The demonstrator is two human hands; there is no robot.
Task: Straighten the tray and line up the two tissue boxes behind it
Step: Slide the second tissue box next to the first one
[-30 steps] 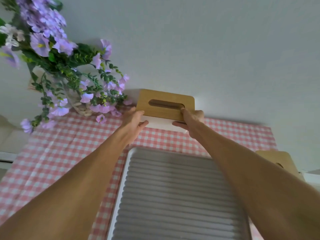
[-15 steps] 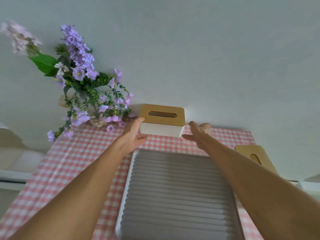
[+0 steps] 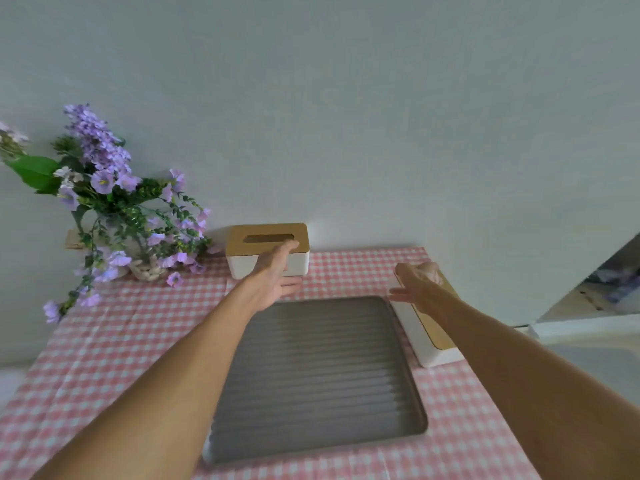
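Nearest the person, the grey ribbed tray (image 3: 318, 375) lies on the pink checked tablecloth (image 3: 114, 341), reaching from the near edge of the tabletop toward the middle, its sides close to square with the table. Nothing lies in it.

Both forearms reach out over the tray. The left hand (image 3: 273, 275) is open with fingers spread, holding nothing, in front of the first tissue box (image 3: 266, 249), though contact cannot be told. The right hand (image 3: 417, 284) is also open and empty, fingers extended over the far end of the second tissue box (image 3: 427, 327).

That second box lies just beside the tray's right edge, near the right edge of the tabletop, its long axis running front to back, roughly along the right forearm. Judging by the task, it needs turning crosswise and carrying to the back edge, and the right hand is much the nearer.

The first box stands at the back edge against the wall, long axis left to right, behind the tray's left part. No tissue shows in its slot. Left of it, a vase of purple flowers (image 3: 114, 202) fills the far left corner.
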